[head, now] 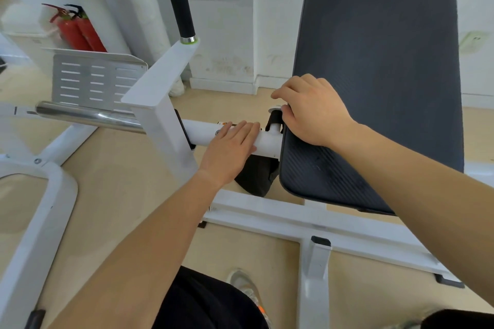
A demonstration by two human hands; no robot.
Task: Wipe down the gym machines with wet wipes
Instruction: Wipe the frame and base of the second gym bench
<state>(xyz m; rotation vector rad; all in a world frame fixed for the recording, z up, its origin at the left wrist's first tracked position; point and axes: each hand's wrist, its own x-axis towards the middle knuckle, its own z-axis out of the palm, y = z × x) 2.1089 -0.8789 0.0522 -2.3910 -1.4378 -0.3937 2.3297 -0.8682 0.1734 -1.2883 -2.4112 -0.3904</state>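
Beside the seat pad (320, 168), left hand (230, 147) lies flat-fingered on the white tube (197, 132) for bracing, right hand (310, 112) curled over the pad's edge, wipe possibly hidden beneath.

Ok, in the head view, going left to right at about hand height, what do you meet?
Chrome bar → white upright post → left hand flat on the white tube → right hand at the black knob → dark seat pad.
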